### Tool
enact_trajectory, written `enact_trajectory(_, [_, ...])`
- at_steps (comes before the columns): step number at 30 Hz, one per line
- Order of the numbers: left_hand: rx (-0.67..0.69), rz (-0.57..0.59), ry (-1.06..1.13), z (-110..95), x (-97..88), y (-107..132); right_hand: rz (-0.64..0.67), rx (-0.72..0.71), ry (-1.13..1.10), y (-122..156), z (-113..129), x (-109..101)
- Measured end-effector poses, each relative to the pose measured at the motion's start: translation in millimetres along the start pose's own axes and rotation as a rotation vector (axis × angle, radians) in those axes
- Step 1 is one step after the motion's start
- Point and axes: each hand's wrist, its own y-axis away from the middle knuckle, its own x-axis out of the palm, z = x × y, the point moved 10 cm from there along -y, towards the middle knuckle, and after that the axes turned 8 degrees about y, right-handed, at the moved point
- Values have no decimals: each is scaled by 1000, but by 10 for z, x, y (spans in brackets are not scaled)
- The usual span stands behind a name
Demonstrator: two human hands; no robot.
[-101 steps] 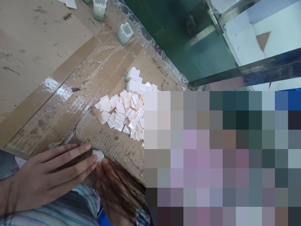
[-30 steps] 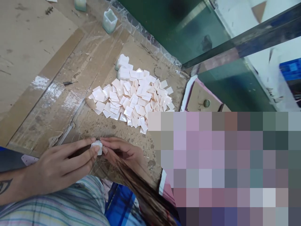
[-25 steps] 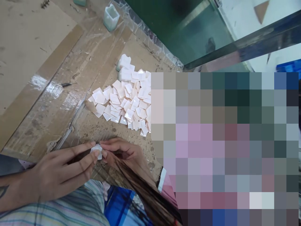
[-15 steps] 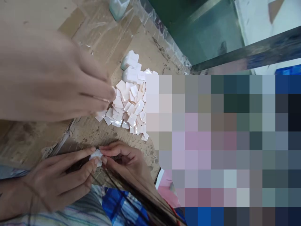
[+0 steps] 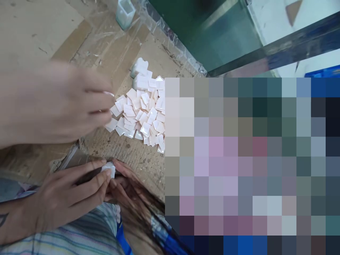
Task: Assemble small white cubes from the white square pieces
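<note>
My left hand [image 5: 77,193] reaches in from the lower left, its thumb and fingertips pinching a small white piece [image 5: 111,170]. The piece looks blocky and glossy, its exact kind unclear. From the other side, my right hand [image 5: 121,184] has its fingertips against the same piece; dark strands of hair cover part of this hand. Beyond my hands lies a pile of thin, shiny, off-white square pieces [image 5: 130,110]. Another person's hand [image 5: 61,104], blurred, extends from the left above mine, with a thin white edge showing at its fingers.
Two whitish blocks [image 5: 140,82] stand at the pile's far side. A small translucent open container [image 5: 125,16] sits farther back on the worn brown tabletop [image 5: 53,39]. A plastic-covered edge and a dark green panel [image 5: 207,32] border it. Pixelation masks the right side.
The other person's hand has drawn back left from the pile. My right hand has turned and shifted slightly left, more hidden by hair. The view has shifted a little.
</note>
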Motion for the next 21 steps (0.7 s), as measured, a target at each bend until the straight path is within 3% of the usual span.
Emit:
enact_trajectory(7, [2,6,140,81,81,113,19,138,-156,14,-130,52])
enact_trajectory(11, [24,23,74,84,92,131,20,161,-147,-49,-102,51])
enact_trajectory(15, [108,-21,0,38,73,130,119,238,-210,-108,-85,151])
enact_trajectory(21, [104,-57,-43,80,80,118,217,322,-206,-222,61,189])
